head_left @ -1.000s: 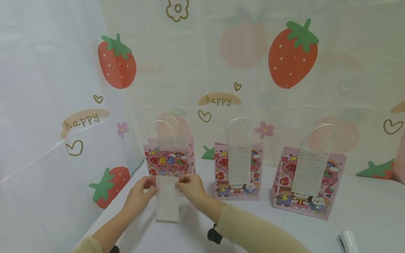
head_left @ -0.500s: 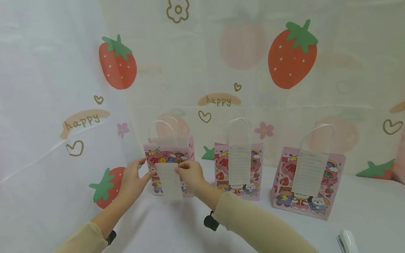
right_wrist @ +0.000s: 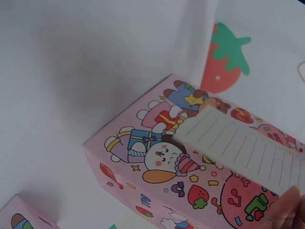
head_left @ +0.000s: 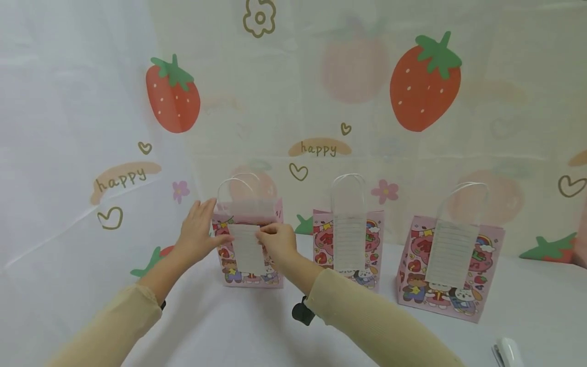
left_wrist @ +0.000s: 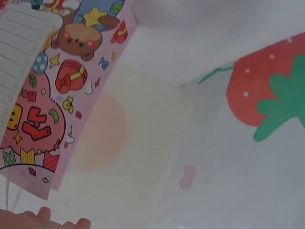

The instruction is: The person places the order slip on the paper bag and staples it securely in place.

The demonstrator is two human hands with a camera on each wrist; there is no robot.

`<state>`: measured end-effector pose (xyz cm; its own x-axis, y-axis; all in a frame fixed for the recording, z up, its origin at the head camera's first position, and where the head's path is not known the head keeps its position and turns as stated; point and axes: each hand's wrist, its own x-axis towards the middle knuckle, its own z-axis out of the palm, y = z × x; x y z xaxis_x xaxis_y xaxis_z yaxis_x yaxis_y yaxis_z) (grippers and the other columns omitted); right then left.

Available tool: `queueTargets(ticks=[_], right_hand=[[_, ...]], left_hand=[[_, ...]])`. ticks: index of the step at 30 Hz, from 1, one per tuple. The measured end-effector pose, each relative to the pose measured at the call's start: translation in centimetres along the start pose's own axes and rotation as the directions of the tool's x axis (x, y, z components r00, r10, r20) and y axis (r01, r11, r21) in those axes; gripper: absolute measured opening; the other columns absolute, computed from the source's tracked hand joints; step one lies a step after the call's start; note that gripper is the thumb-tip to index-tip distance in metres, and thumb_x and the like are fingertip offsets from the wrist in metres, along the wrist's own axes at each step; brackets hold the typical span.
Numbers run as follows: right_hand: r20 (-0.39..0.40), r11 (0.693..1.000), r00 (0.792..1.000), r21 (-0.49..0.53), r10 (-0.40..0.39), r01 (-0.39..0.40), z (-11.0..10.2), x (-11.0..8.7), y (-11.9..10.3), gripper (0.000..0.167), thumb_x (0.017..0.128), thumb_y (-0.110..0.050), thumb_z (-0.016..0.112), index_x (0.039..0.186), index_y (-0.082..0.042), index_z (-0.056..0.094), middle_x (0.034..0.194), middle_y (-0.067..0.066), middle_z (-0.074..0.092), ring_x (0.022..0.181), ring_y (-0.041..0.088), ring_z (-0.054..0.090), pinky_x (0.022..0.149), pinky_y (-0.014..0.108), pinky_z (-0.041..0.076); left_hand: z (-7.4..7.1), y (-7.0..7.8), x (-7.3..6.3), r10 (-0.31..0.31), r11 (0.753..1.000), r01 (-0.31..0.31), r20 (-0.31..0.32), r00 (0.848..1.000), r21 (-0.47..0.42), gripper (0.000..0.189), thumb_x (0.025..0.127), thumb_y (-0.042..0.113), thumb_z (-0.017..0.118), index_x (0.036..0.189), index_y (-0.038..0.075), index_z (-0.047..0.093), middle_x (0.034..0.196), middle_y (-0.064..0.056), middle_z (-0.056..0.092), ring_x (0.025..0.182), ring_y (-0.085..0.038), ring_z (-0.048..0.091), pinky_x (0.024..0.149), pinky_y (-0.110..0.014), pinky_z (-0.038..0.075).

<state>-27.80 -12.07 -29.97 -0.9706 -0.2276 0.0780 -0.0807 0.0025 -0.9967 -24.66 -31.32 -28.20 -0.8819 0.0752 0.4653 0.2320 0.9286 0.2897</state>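
Note:
A slip of lined paper (head_left: 247,250) lies over the front of the pink cartoon gift bag (head_left: 227,255) on the left. My right hand (head_left: 281,244) pinches its upper right edge between thumb and fingers. With fingers straight and raised, my left hand (head_left: 198,232) is beside the bag's upper left edge, its thumb reaching the slip's left edge. In the right wrist view the lined slip (right_wrist: 238,148) slants over the bag's printed front (right_wrist: 162,157). Fingertips of my left hand (left_wrist: 45,220) show low in the left wrist view, near the bag's top.
Two similar pink bags stand to the right, a middle bag (head_left: 323,250) and a right bag (head_left: 412,255), each with a lined slip on its front. A white stapler (head_left: 510,351) lies at the table's (head_left: 229,331) lower right. Behind hangs a strawberry-print cloth (head_left: 275,102).
The lined slip has risen from low in front of the left bag to over its front. Both hands have moved up; the left hand has let go and its fingers have straightened.

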Motion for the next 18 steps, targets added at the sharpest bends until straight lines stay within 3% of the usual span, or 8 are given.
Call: queueTargets(ticks=[5,12,15,18], right_hand=[[-0.013,1.0,1.0,-0.013,-0.018,0.018,0.2,0.0,-0.4,0.01,0.091,-0.004,0.066,0.093,0.004,0.071,0.072,0.006,0.063,0.056,0.011,0.051,0.052,0.023,0.046],[-0.017,0.994,0.998,-0.095,-0.056,0.054,0.5,0.4,-1.0,0.01,0.091,-0.007,0.067,0.091,0.001,0.072,0.069,0.005,0.064,0.045,0.009,0.046,0.045,0.019,0.043],[-0.021,0.993,0.998,-0.105,-0.065,0.062,0.6,0.5,-1.2,0.01,0.091,-0.007,0.067,0.091,0.001,0.072,0.067,0.005,0.064,0.044,0.008,0.046,0.045,0.02,0.045],[-0.011,0.989,0.996,-0.126,-0.084,0.081,0.7,0.6,-1.3,0.011,0.091,-0.007,0.066,0.092,0.002,0.072,0.069,0.006,0.064,0.045,0.008,0.048,0.046,0.021,0.047]], left_hand=[[-0.6,0.1,1.2,-0.005,0.999,0.003,0.049,0.999,0.031,0.093,0.08,0.023,0.081,0.144,-0.013,0.024,0.147,-0.034,0.03,0.139,-0.054,0.012,0.104,-0.07,0.018],[-1.2,0.1,2.9,-0.01,1.0,0.013,0.152,0.988,-0.021,0.086,0.083,0.02,0.078,0.145,-0.011,0.028,0.146,-0.029,0.037,0.142,-0.048,0.012,0.106,-0.069,0.013],[-1.0,0.0,3.6,0.006,1.0,-0.004,0.145,0.989,-0.01,0.077,0.083,0.019,0.077,0.144,-0.007,0.037,0.135,-0.026,0.051,0.135,-0.045,0.03,0.102,-0.066,0.022],[-0.7,-0.2,3.9,0.022,1.0,-0.023,0.097,0.995,0.009,0.067,0.082,0.017,0.077,0.138,-0.005,0.047,0.117,-0.024,0.059,0.117,-0.043,0.048,0.093,-0.061,0.033]])
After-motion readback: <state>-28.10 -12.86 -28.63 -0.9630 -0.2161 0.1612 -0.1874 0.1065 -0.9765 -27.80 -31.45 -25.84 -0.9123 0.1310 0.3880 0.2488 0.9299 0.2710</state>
